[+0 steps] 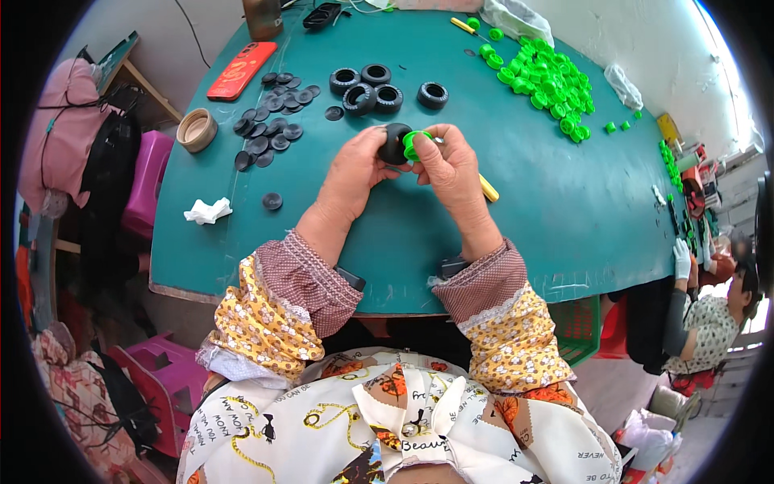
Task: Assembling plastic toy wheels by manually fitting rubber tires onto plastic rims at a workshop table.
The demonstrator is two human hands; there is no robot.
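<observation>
Above the middle of the green table, my left hand (353,169) is closed around a small black toy tire (393,145). My right hand (453,168) pinches a bright green plastic wheel hub (414,146) against the tire's side. How far the hub sits inside the tire is hidden by my fingers. Just beyond my hands lie several more black tires (359,99), with one tire (433,95) a little apart on the right. Several flat black discs (278,101) are spread to their left. A yellow handle (488,189) shows beside my right wrist; its other end is hidden.
Many green hubs (548,85) are heaped at the far right. A red phone (242,71), a round tan container (197,131) and crumpled white tissue (208,211) occupy the left side. Another person (713,319) sits at the right edge, near a green crate (576,331).
</observation>
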